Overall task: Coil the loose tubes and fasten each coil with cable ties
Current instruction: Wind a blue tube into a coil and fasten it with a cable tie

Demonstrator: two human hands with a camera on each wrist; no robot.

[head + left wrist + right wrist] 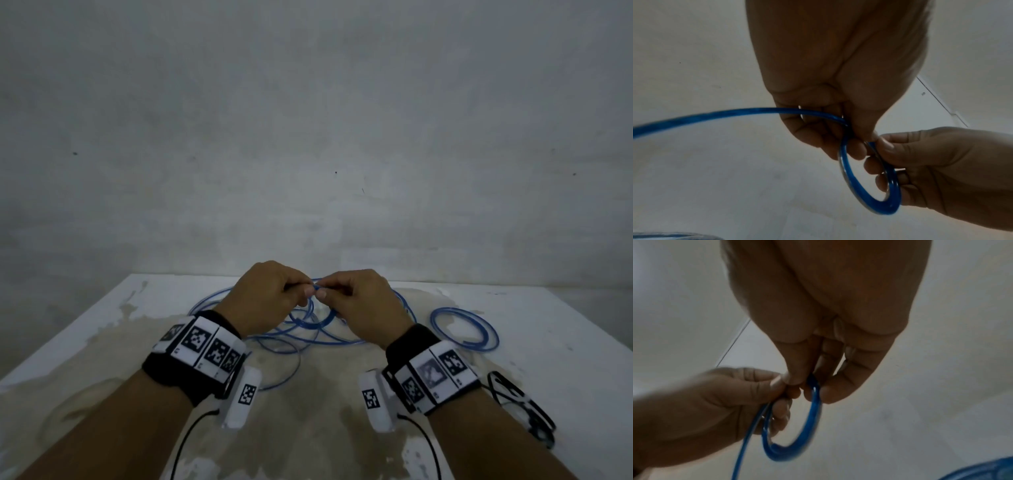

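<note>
From the head view, a loose blue tube (308,329) was seen sprawled on the counter (548,342), its first loop pinched between the left hand (270,294) and right hand (363,301); a coiled tube (464,329) lay beside, apparently untied. From the wrist views, the small loop (869,194) was shown gripped by curled fingers (830,386). No cable ties could be seen.

White table (102,329) fills the lower half of the head view, its far edge against a grey wall. The surface is worn, with brownish patches across the centre and lower middle of the frame. A loose blue tube (274,335) lies in tangled loops at centre. A separate blue coil (464,329) lies flat at centre right, apart from the tangle. A bundle of black cable ties (524,407) lies at lower right, near the table's right edge.
</note>
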